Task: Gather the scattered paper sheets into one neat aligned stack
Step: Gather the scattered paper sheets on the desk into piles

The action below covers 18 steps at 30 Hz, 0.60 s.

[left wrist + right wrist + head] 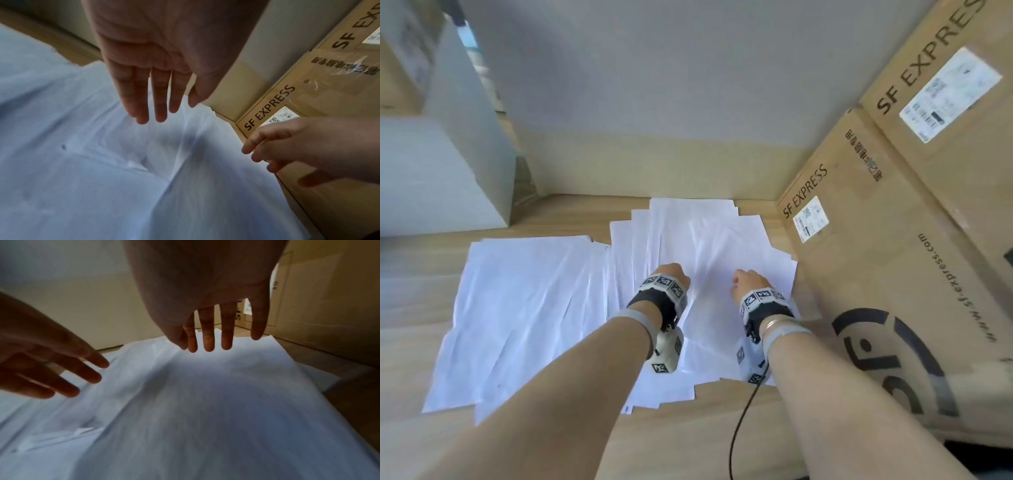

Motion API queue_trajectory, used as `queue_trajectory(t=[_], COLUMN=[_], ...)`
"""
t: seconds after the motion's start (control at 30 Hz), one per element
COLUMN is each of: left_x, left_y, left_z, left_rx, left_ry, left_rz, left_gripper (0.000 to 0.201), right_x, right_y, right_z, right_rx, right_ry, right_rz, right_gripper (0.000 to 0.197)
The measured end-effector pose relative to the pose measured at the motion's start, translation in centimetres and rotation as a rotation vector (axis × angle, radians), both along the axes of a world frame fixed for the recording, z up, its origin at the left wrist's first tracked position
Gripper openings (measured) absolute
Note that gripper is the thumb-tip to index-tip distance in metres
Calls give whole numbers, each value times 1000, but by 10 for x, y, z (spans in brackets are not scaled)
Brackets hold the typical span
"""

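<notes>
Both hands, left (671, 274) and right (748, 279), hover flat-fingered over overlapping paper sheets (524, 308) abutting cardboard boxes (876, 260)

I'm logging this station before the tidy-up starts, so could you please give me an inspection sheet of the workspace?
Surface: wooden tabletop, largely covered by paper.
Job's things: paper sheets, creased, spread in overlapping unaligned layers.
Clutter: nothing seen.
Hands: left hand and right hand, fingers straight, over the sheets, holding nothing.
Cables: black cable from the right wrist unit towards the near edge.
Surroundings: SF EXPRESS cardboard boxes on the right; white block on the left.
</notes>
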<state>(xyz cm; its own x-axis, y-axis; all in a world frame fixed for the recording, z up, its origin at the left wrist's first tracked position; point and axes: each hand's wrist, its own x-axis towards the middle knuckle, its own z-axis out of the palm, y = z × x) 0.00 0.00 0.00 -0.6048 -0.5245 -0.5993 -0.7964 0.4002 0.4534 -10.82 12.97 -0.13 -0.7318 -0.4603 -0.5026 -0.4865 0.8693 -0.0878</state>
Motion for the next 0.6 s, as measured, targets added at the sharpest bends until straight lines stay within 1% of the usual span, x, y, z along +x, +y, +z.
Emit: queue_trajectory(t=[0.1,0.17,0.27,0.37,0.43,0.53,0.6], left_x=[-9,-18,-33,-43,-49,-55,-58], left_y=[12,21,29,31,30,29,27], left_z=[-12,-19,-26,-35,-37,-36,-35], left_rx=[131,188,231,307,346,349,327], left_ry=[-44,-45,2,21,9,-38,-54], left_rz=[13,42,147,249,280,252,221], left_gripper=[43,49,56,64,65,64,65], right_x=[-14,-26,-43,-53,-58,-67,-71], right_y=[18,31,47,59,62,61,60], right_z=[-10,-21,-36,-47,-50,-51,-53], right_rx=[39,71,54,11,-23,-131,-202], right_ry=[-27,-44,-80,-116,-123,-133,-161], right_rz=[-70,-129,-267,-408,-457,-482,-463], right_gripper=[33,39,52,66,72,77,78])
